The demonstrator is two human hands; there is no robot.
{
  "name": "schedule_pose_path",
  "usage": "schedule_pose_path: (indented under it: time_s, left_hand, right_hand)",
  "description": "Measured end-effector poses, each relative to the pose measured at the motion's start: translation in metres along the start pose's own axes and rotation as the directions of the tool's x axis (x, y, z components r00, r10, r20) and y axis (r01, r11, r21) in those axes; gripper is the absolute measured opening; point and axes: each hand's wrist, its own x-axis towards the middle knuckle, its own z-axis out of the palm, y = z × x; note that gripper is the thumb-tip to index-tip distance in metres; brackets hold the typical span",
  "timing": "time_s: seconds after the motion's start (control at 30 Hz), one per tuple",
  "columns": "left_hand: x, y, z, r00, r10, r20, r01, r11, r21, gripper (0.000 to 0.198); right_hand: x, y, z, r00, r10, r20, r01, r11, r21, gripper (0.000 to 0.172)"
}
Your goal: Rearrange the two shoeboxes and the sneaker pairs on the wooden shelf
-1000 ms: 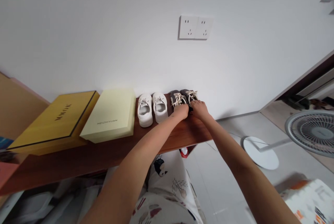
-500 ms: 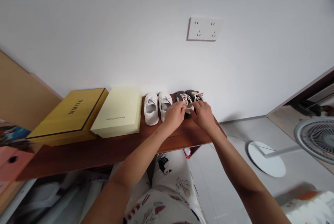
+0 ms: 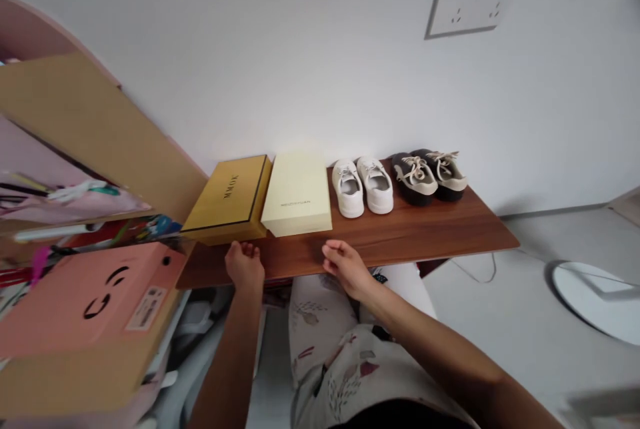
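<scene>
Left hand (image 3: 245, 267) is hovering at the near edge of the brown wooden board (image 3: 430, 232), close below the yellow MMOK box (image 3: 233, 192); fingers are curling inward, palm hidden, so cannot tell whether they are closing on anything or touching the box. Right hand (image 3: 349, 272) is hanging over the same edge, near the cream MEIZHIYUAN box (image 3: 297, 195); fingers are bending loosely, thumb side partly open, gripping nothing visible. Both boxes are lying flat on the board's left half, yellow to the left, cream just beside it on the right. Right of them, white lace-up sneakers (image 3: 349, 189) are standing side by side, toes facing the wall (image 3: 250, 82). Farther right, dark sneakers with cream laces (image 3: 416, 179) are standing together, likewise toes far. Pink box (image 3: 85, 295) is sitting near left; double socket (image 3: 473, 2) is showing far right.
</scene>
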Motion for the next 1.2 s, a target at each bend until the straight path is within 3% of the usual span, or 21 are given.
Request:
schedule_pose_path:
  time_s: [0.07,0.13,0.23,0.33,0.4,0.47,0.5,0.57,0.6,0.67,0.73,0.83,0.97,1.07,1.13,1.2]
  left_hand:
    - [0.034,0.019,-0.010,0.993,-0.025,-0.116,0.022,0.999,-0.030,0.022]
    - [0.057,0.034,-0.012,0.984,-0.079,-0.162,0.075,0.997,-0.032,0.024]
    - [0.075,0.048,-0.004,0.977,-0.156,-0.147,0.161,0.987,0.020,0.030]
    - [0.082,0.057,0.008,0.980,-0.140,-0.140,0.149,0.987,0.061,0.031]
    - [0.079,0.057,0.012,0.991,-0.038,-0.126,0.047,0.997,0.063,0.033]
    - [0.072,0.054,0.012,0.977,0.188,-0.102,-0.175,0.977,0.123,0.037]
    - [0.068,0.051,0.009,0.939,0.335,-0.075,-0.314,0.927,0.205,0.039]
    - [0.060,0.045,0.000,0.801,0.595,0.069,-0.564,0.709,0.423,0.041]
    - [0.057,0.042,-0.006,0.728,0.660,0.185,-0.644,0.565,0.516,0.040]
    - [0.055,0.037,-0.020,0.603,0.661,0.447,-0.748,0.272,0.606,0.028]
    - [0.057,0.032,-0.032,0.523,0.554,0.648,-0.795,0.043,0.605,0.017]
    - [0.065,0.026,-0.046,0.486,0.380,0.787,-0.796,-0.179,0.578,0.018]
    - [0.075,0.019,-0.052,0.472,0.265,0.841,-0.785,-0.307,0.538,0.020]
    - [0.080,0.015,-0.052,0.446,0.246,0.861,-0.816,-0.285,0.504,0.017]
    - [0.084,0.012,-0.052,0.429,0.253,0.867,-0.851,-0.208,0.482,0.016]
    - [0.086,0.011,-0.052,0.443,0.285,0.850,-0.867,-0.104,0.487,0.014]
  right_hand:
    - [0.025,0.001,0.049,0.991,0.114,-0.067,-0.103,0.983,0.152,0.042]
    - [0.049,-0.002,0.087,0.960,0.193,-0.203,-0.156,0.970,0.186,0.038]
    - [0.071,-0.002,0.120,0.877,0.210,-0.433,-0.162,0.976,0.146,0.035]
    - [0.076,0.002,0.128,0.812,0.016,-0.583,-0.043,0.999,-0.031,0.038]
    - [0.071,0.001,0.127,0.790,-0.208,-0.576,0.143,0.977,-0.157,0.042]
    - [0.063,-0.005,0.124,0.746,-0.463,-0.479,0.337,0.882,-0.329,0.045]
    - [0.058,-0.010,0.122,0.712,-0.589,-0.383,0.407,0.790,-0.458,0.044]
    - [0.049,-0.020,0.116,0.656,-0.751,-0.081,0.463,0.484,-0.742,0.041]
    - [0.046,-0.024,0.113,0.644,-0.758,0.099,0.466,0.286,-0.838,0.039]
    - [0.041,-0.027,0.104,0.638,-0.655,0.404,0.484,-0.067,-0.873,0.041]
    - [0.042,-0.023,0.093,0.624,-0.535,0.570,0.520,-0.260,-0.814,0.047]
    - [0.048,-0.008,0.075,0.602,-0.432,0.671,0.568,-0.359,-0.741,0.045]
    - [0.059,0.013,0.054,0.625,-0.354,0.696,0.576,-0.393,-0.717,0.036]
    - [0.066,0.023,0.043,0.671,-0.356,0.650,0.543,-0.362,-0.758,0.034]
    - [0.069,0.027,0.040,0.680,-0.357,0.640,0.546,-0.335,-0.767,0.033]
    - [0.072,0.030,0.040,0.678,-0.379,0.630,0.558,-0.293,-0.776,0.033]
